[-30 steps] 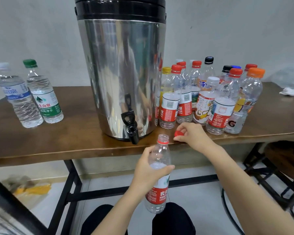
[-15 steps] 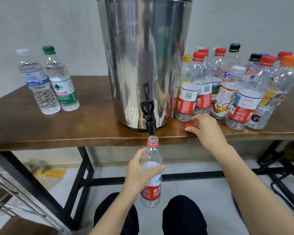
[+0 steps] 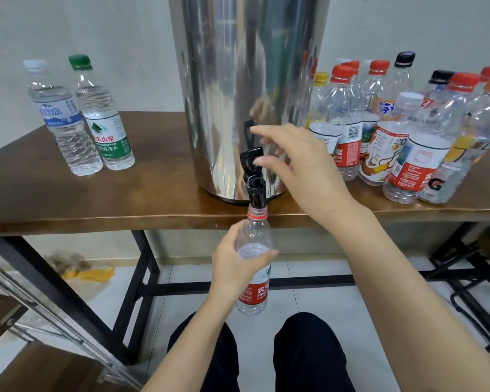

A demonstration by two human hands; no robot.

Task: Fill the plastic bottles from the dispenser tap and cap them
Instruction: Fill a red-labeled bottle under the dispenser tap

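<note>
Right hand [image 3: 303, 165] has risen, fingers spread, to the single tap [image 3: 252, 179]; left hand [image 3: 235, 264] grips one uncapped bottle [image 3: 255, 295].

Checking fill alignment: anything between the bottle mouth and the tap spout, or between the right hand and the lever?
Nothing visible. The left hand holds the uncapped bottle with its mouth directly under the spout; the right hand is at the lever, no object between.

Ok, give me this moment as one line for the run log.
left hand: grips uncapped bottle, mouth under tap | right hand: open, by tap lever, contact unclear | flow: none seen
</note>
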